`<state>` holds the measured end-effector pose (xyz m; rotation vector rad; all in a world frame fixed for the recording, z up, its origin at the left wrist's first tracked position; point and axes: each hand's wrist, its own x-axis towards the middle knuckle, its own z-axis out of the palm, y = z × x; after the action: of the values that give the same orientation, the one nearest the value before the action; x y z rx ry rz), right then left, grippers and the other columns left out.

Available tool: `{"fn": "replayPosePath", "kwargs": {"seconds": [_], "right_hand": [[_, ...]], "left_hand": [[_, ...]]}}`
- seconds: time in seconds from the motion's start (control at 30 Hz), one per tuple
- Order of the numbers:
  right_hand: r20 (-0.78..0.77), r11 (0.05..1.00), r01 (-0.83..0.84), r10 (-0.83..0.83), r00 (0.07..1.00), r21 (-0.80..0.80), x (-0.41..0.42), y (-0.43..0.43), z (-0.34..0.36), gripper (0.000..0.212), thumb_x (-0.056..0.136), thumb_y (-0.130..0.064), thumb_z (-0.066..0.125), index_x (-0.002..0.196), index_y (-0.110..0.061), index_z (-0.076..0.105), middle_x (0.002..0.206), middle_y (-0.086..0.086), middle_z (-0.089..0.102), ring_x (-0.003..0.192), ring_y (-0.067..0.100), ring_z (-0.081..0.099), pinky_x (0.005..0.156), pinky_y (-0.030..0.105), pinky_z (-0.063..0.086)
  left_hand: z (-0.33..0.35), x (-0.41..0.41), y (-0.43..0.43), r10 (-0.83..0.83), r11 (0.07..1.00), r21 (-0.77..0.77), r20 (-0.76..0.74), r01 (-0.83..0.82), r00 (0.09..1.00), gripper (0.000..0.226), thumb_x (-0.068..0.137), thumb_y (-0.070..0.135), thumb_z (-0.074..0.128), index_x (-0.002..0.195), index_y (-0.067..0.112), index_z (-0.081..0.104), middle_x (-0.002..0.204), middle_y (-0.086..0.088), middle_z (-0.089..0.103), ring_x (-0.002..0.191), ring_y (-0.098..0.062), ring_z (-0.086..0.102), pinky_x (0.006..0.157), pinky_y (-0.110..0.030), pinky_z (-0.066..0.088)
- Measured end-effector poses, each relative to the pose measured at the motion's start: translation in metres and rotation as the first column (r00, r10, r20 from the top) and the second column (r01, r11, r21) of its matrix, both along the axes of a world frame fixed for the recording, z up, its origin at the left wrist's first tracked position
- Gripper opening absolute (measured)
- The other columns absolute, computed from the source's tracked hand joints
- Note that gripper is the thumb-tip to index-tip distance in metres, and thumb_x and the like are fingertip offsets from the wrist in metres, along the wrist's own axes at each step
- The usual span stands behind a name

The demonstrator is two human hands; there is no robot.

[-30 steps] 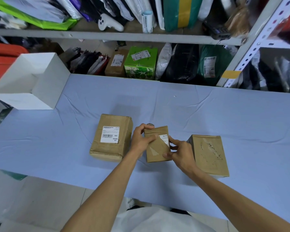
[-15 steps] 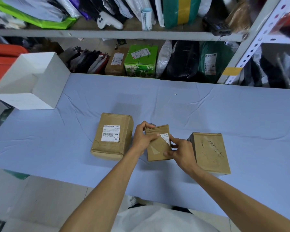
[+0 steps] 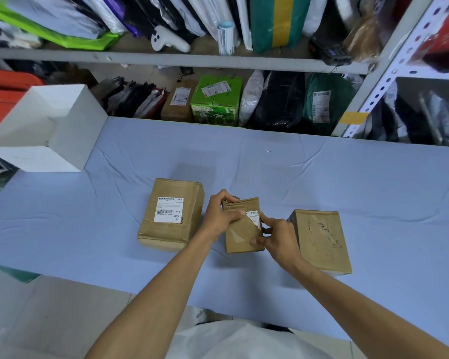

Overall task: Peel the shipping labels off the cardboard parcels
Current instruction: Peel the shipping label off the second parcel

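As the left hand [image 3: 222, 216], thumb on the label [image 3: 253, 218], and the right hand [image 3: 278, 237] both clamp the small parcel [image 3: 240, 237] at frame centre, the label looks scarcely freer than a second ago, peeling unfinished.

Table cloth [image 3: 322, 182]: plain pale blue. Left parcel [image 3: 151, 229], middle parcel [image 3: 240, 239] and right parcel [image 3: 322, 239]: brown cardboard. Left parcel label [image 3: 169, 209]: white, black barcode and text. Open box [image 3: 70, 141]: white. Shelf carton [image 3: 215, 104]: green, leaf print. Upper-shelf bag [image 3: 262, 22]: dark green, yellow stripe.
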<state>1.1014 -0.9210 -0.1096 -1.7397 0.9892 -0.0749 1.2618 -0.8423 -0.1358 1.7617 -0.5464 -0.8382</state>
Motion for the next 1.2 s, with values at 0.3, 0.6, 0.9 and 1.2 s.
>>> {"fn": "replayPosePath", "kwargs": {"seconds": [0.3, 0.6, 0.9, 1.2], "right_hand": [[0.010, 1.000, 0.026, -0.026, 1.000, 0.013, -0.002, 0.002, 0.001, 0.072, 0.065, 0.003, 0.081, 0.131, -0.010, 0.056, 0.103, -0.002, 0.069, 0.092, 0.010, 0.065, 0.056, 0.010, 0.050], [0.013, 0.999, 0.031, -0.031, 0.999, 0.022, 0.002, 0.002, 0.004, 0.073, 0.067, 0.005, 0.079, 0.134, -0.008, 0.053, 0.113, 0.002, 0.067, 0.099, 0.013, 0.063, 0.052, 0.002, 0.044], [0.020, 0.999, 0.020, -0.021, 1.000, 0.029, 0.003, 0.001, 0.005, 0.072, 0.068, 0.004, 0.079, 0.133, -0.010, 0.054, 0.100, -0.003, 0.066, 0.093, 0.011, 0.063, 0.052, 0.005, 0.047], [0.060, 0.999, 0.033, -0.035, 0.998, 0.038, 0.004, -0.001, 0.006, 0.055, 0.071, 0.006, 0.076, 0.121, -0.010, 0.064, 0.090, -0.002, 0.067, 0.076, 0.010, 0.062, 0.055, 0.009, 0.050]], "left_hand": [[0.001, -0.006, -0.001, 0.010, 1.000, 0.027, 0.019, -0.011, 1.000, 0.047, 0.050, 0.028, 0.089, 0.085, 0.027, 0.059, 0.118, -0.005, 0.060, 0.105, -0.018, 0.062, 0.090, -0.040, 0.054], [0.002, -0.009, 0.006, 0.087, 0.996, -0.025, -0.015, -0.088, 0.996, 0.031, 0.070, 0.015, 0.082, 0.093, 0.025, 0.063, 0.118, 0.002, 0.062, 0.109, -0.012, 0.059, 0.086, -0.031, 0.054], [0.002, -0.011, -0.002, 0.114, 0.993, 0.027, -0.034, -0.113, 0.993, 0.041, 0.061, 0.025, 0.085, 0.093, 0.024, 0.060, 0.114, -0.006, 0.061, 0.100, -0.019, 0.062, 0.082, -0.036, 0.056], [0.010, -0.017, 0.004, 0.118, 0.993, -0.013, 0.153, -0.117, 0.981, 0.064, 0.066, 0.008, 0.083, 0.118, 0.033, 0.057, 0.126, 0.008, 0.048, 0.114, 0.000, 0.046, 0.096, -0.016, 0.038]]}}
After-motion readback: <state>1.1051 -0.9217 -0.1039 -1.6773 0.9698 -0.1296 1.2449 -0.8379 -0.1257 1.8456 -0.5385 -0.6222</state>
